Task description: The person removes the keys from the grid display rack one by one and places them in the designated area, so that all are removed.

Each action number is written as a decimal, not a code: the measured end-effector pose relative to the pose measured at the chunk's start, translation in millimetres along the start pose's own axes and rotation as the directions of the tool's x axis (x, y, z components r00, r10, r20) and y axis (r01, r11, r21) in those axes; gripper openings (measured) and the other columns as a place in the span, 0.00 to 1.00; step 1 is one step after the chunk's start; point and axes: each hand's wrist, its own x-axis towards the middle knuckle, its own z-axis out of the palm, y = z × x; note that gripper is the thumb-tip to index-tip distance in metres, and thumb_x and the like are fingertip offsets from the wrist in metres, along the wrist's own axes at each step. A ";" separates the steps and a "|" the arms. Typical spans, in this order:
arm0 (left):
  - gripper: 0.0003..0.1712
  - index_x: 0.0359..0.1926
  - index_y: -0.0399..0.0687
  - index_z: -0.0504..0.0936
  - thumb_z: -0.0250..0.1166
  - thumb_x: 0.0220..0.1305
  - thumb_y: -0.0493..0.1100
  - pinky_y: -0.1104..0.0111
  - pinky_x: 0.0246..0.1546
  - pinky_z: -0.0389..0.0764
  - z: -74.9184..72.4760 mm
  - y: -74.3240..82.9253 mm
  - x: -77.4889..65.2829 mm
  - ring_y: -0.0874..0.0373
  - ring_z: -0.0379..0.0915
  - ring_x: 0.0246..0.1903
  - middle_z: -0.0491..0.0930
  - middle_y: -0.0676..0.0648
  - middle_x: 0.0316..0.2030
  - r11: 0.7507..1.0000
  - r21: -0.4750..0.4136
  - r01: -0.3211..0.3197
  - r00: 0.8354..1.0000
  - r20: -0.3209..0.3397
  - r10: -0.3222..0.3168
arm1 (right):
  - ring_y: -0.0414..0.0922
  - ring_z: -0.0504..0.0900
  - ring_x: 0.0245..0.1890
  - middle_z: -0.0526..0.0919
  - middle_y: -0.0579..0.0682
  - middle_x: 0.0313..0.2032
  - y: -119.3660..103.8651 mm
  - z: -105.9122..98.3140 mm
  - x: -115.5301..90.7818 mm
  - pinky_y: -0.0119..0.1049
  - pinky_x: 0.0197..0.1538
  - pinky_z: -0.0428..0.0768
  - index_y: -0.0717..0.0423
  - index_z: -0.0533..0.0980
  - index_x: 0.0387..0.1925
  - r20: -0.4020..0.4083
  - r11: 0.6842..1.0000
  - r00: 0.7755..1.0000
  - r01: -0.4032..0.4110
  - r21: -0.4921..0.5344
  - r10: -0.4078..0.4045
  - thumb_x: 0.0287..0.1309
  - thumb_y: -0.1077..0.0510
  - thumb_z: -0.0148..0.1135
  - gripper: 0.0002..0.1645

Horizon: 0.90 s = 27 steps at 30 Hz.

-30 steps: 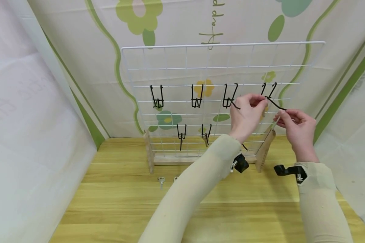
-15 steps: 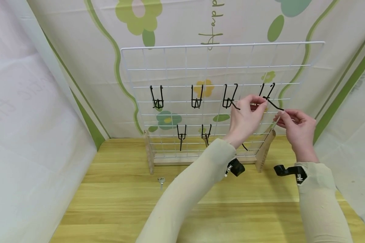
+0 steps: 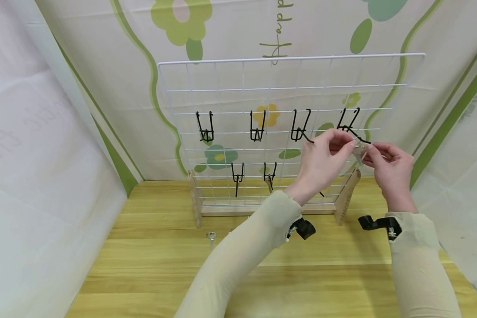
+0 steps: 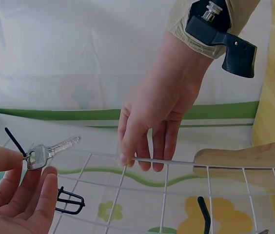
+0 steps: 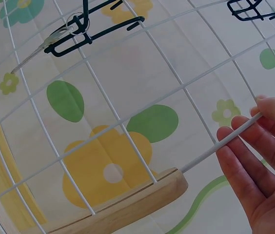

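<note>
My left hand [image 3: 326, 154] pinches the small ring of a silver key [image 4: 42, 155] between thumb and fingertips. The key lies beside the outer end of the right upper black hook [image 3: 354, 133]; whether its ring is around the prong I cannot tell. That hook is on a white wire grid [image 3: 230, 89], held upright by wooden feet [image 3: 346, 198]. My right hand [image 3: 393, 170] grips the grid's right edge wire, its thumb and fingers on either side, as the right wrist view shows. In that view another key [image 5: 49, 41] hangs by its ring at a black hook.
Other black hooks stand in two rows on the grid, including the upper-left hook [image 3: 206, 128] and a lower hook [image 3: 237, 176]. A loose key [image 3: 211, 237] lies on the wooden table [image 3: 143, 265]. Patterned cloth [image 3: 103, 66] closes off the back and sides.
My left hand has slid right and toward me along the hook's prong, and the key has come into sight between the hands. The right hand stays on the grid edge.
</note>
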 end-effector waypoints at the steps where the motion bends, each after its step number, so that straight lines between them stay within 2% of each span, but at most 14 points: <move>1: 0.02 0.44 0.50 0.83 0.67 0.72 0.41 0.85 0.37 0.77 0.3 1.1 -0.9 0.79 0.75 0.33 0.80 0.63 0.33 1.000 -0.009 -0.003 1.000 0.007 0.003 | 0.41 0.89 0.31 0.88 0.50 0.33 -0.2 0.1 0.2 0.31 0.37 0.85 0.69 0.84 0.43 -0.004 1.000 1.000 0.000 -0.012 0.000 0.61 0.62 0.72 0.13; 5: 0.03 0.45 0.47 0.83 0.66 0.73 0.40 0.85 0.38 0.78 0.5 5.6 -3.4 0.78 0.75 0.33 0.81 0.61 0.35 0.999 -0.045 -0.011 0.999 0.033 0.012 | 0.39 0.88 0.31 0.88 0.48 0.34 -0.7 0.7 0.7 0.30 0.37 0.85 0.67 0.84 0.43 -0.013 0.999 1.000 -0.005 -0.049 0.004 0.61 0.61 0.72 0.12; 8: 0.04 0.46 0.46 0.83 0.65 0.73 0.39 0.84 0.39 0.78 0.2 9.0 -5.5 0.77 0.75 0.34 0.81 0.60 0.36 0.997 -0.071 -0.026 0.998 0.050 0.030 | 0.36 0.87 0.32 0.88 0.45 0.34 -0.6 0.8 1.3 0.26 0.37 0.84 0.63 0.85 0.42 -0.034 0.990 0.999 -0.016 -0.138 0.011 0.63 0.60 0.71 0.10; 12: 0.05 0.47 0.44 0.82 0.64 0.73 0.38 0.84 0.40 0.78 0.7 14.3 -8.7 0.78 0.75 0.34 0.81 0.59 0.37 0.994 -0.081 -0.071 0.994 0.073 0.077 | 0.32 0.85 0.33 0.85 0.38 0.34 -0.3 0.5 1.9 0.21 0.37 0.82 0.56 0.86 0.43 -0.070 0.948 0.998 -0.022 -0.318 -0.001 0.66 0.58 0.67 0.07; 13: 0.05 0.47 0.44 0.82 0.64 0.73 0.37 0.84 0.40 0.78 0.8 16.0 -9.7 0.78 0.75 0.33 0.81 0.59 0.37 0.993 -0.081 -0.080 0.993 0.079 0.087 | 0.31 0.85 0.33 0.85 0.37 0.33 -0.2 0.5 1.9 0.20 0.37 0.82 0.54 0.86 0.42 -0.075 0.941 0.997 -0.024 -0.337 -0.002 0.67 0.59 0.66 0.07; 19: 0.05 0.47 0.45 0.83 0.64 0.74 0.39 0.85 0.40 0.78 -0.1 24.6 -20.3 0.78 0.74 0.33 0.81 0.59 0.38 0.993 -0.066 -0.100 0.985 0.137 0.109 | 0.32 0.83 0.29 0.85 0.36 0.29 -0.6 -1.4 1.0 0.19 0.32 0.81 0.55 0.87 0.40 -0.076 0.944 0.997 -0.006 -0.331 -0.020 0.65 0.68 0.63 0.10; 22: 0.05 0.46 0.45 0.83 0.64 0.74 0.40 0.84 0.39 0.78 -3.1 23.1 -28.9 0.78 0.75 0.34 0.81 0.59 0.39 0.992 -0.069 -0.104 0.979 0.169 0.114 | 0.32 0.83 0.29 0.86 0.36 0.30 -1.0 -1.8 0.4 0.19 0.30 0.79 0.56 0.87 0.42 -0.068 0.938 0.997 0.001 -0.346 -0.027 0.64 0.64 0.67 0.07; 23: 0.05 0.46 0.44 0.83 0.63 0.74 0.40 0.84 0.39 0.79 -4.7 21.1 -32.1 0.78 0.75 0.34 0.82 0.58 0.39 0.991 -0.072 -0.109 0.977 0.176 0.120 | 0.32 0.83 0.30 0.86 0.37 0.30 -1.1 -1.7 0.1 0.19 0.31 0.79 0.58 0.87 0.43 -0.062 0.944 0.998 0.003 -0.329 -0.024 0.64 0.62 0.69 0.07; 25: 0.05 0.46 0.43 0.83 0.64 0.74 0.39 0.83 0.39 0.79 -8.4 15.4 -38.7 0.78 0.75 0.34 0.83 0.57 0.39 0.990 -0.075 -0.121 0.973 0.186 0.133 | 0.36 0.86 0.31 0.88 0.42 0.31 -0.9 -1.1 -0.1 0.22 0.34 0.83 0.65 0.85 0.44 -0.039 0.975 0.999 0.000 -0.220 -0.009 0.63 0.60 0.71 0.12; 27: 0.05 0.45 0.42 0.83 0.64 0.74 0.38 0.82 0.38 0.80 -13.0 7.9 -45.9 0.77 0.76 0.33 0.83 0.55 0.38 0.988 -0.083 -0.133 0.970 0.193 0.147 | 0.39 0.88 0.32 0.89 0.47 0.32 -0.5 -0.7 -0.6 0.26 0.37 0.85 0.71 0.82 0.46 -0.010 0.993 1.000 0.004 -0.114 -0.005 0.62 0.60 0.72 0.17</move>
